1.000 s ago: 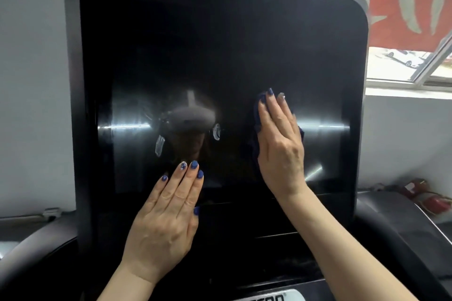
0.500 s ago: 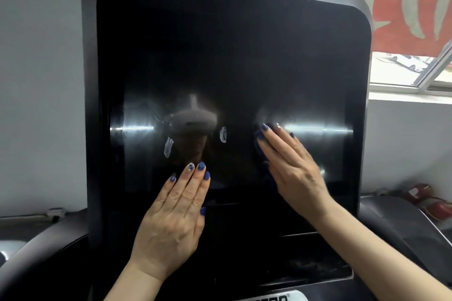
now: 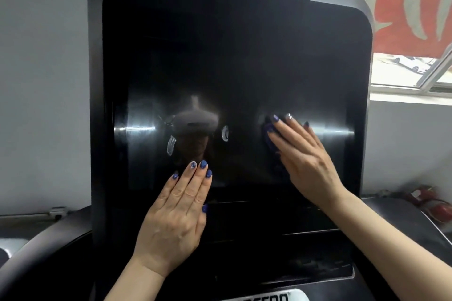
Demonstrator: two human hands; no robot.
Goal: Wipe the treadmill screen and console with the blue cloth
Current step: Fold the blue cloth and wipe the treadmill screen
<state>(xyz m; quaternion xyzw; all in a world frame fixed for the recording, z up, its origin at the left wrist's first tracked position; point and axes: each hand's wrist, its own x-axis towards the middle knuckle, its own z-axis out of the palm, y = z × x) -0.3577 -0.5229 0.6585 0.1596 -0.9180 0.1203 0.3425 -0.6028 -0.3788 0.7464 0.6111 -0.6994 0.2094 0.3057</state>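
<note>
The tall black treadmill screen fills the view, glossy and reflecting lights and a headset. My right hand presses flat with straight fingers on the blue cloth, whose dark blue edge shows to the left of the fingers, at the screen's right middle. My left hand rests flat with fingers together on the screen's lower left part, holding nothing. The console below the screen is dark, with a shelf edge and a white logo strip at the bottom.
Black treadmill handrails curve at the lower left and lower right. A grey wall is behind, a window with a red banner at upper right, and red objects lie on the floor at right.
My right hand with the cloth has slid down and to the right across the screen, its fingers now slanting left. My left hand has stayed in place. The view shifted slightly.
</note>
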